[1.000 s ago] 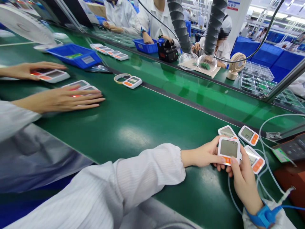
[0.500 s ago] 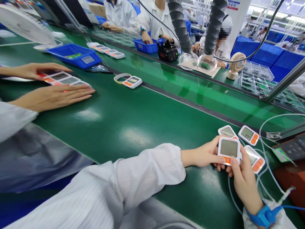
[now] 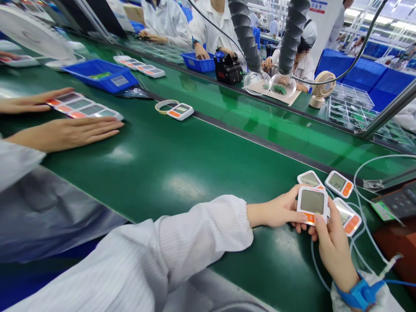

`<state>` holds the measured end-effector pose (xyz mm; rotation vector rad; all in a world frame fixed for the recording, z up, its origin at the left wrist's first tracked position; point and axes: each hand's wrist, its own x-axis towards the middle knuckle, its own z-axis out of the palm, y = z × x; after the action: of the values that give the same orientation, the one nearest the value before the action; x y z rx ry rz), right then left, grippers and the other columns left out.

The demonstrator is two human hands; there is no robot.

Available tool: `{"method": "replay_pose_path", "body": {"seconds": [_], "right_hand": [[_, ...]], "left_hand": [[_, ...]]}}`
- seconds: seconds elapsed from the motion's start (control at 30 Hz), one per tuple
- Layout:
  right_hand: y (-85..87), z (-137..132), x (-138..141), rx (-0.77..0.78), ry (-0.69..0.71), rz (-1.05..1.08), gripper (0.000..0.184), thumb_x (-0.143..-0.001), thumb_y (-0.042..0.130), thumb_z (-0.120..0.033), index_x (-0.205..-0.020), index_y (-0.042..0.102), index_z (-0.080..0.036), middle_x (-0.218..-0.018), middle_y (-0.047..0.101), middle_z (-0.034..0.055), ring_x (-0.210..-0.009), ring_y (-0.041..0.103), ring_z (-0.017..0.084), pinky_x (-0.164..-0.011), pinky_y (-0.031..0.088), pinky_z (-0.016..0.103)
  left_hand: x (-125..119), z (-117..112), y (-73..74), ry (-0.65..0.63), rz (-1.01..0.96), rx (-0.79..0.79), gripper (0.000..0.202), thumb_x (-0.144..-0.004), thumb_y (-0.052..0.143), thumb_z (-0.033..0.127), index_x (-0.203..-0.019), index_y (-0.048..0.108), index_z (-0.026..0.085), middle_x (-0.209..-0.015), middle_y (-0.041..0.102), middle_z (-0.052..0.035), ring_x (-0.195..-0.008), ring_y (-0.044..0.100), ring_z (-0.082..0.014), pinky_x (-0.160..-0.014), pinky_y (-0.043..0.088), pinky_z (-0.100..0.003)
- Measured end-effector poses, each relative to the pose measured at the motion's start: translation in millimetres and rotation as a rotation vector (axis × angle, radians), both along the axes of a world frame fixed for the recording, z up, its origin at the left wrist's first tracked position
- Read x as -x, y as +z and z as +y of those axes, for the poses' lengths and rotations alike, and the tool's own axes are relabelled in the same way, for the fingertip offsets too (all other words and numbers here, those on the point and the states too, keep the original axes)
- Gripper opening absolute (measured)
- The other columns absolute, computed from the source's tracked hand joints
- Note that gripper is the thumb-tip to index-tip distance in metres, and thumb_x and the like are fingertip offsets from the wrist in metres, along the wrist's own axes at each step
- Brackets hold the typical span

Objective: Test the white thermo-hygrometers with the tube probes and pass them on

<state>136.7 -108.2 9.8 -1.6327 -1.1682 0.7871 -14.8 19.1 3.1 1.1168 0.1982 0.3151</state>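
A small white LCD device [image 3: 312, 200] with a grey screen and orange buttons is held up between my two hands. My left hand [image 3: 282, 211] grips its left side, thumb at the orange buttons. Around the lower right corner closes my right hand [image 3: 334, 247], its thumb also on the button strip; a blue wrist strap is on that wrist. Just behind lie similar devices: one partly hidden [image 3: 308, 177], another showing digits [image 3: 339, 184], and a third [image 3: 347, 218] beside my right fingers. Thin white cables [image 3: 361, 216] run around them.
At left, a co-worker's hands [image 3: 65, 134] flank a row of devices [image 3: 86, 106]. A lone device [image 3: 180, 112] touches a tape roll [image 3: 160, 106] by the dark rail. Farther back are a blue bin [image 3: 100, 76], fume hoses [image 3: 245, 34] and a small fan [image 3: 321, 89].
The co-worker's hands and the device row have shifted slightly left. A hand with a device now shows at the far left edge. Digits on the devices behind changed; my hands stay still.
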Motion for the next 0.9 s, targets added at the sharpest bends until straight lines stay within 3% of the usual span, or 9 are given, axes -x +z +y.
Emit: {"method": "replay_pose_path", "body": {"seconds": [0.6, 0.9], "right_hand": [[-0.7, -0.2, 0.0, -0.016, 0.016, -0.020, 0.059, -0.104, 0.050, -0.051, -0.154, 0.037, -0.023, -0.088, 0.063, 0.0032, -0.065, 0.059, 0.018, -0.056, 0.054, 0.028], [-3.5, -0.9, -1.4, -0.024, 0.003, -0.022, 0.062, -0.104, 0.050, -0.051, -0.156, 0.034, -0.021, -0.078, 0.062, 0.0013, -0.063, 0.059, 0.018, -0.054, 0.053, 0.027]], "left_hand": [[-0.1, -0.2, -0.8, -0.004, -0.007, -0.011, 0.097, -0.079, 0.082, 0.049, -0.150, 0.020, 0.026, -0.087, 0.065, -0.0012, -0.065, 0.065, -0.0122, -0.062, 0.053, -0.024], [-0.9, -2.5, -2.4, 0.007, -0.009, -0.070, 0.096, -0.079, 0.079, 0.053, -0.150, 0.020, 0.025, -0.093, 0.064, -0.0032, -0.069, 0.065, -0.0154, -0.061, 0.052, -0.027]]}}
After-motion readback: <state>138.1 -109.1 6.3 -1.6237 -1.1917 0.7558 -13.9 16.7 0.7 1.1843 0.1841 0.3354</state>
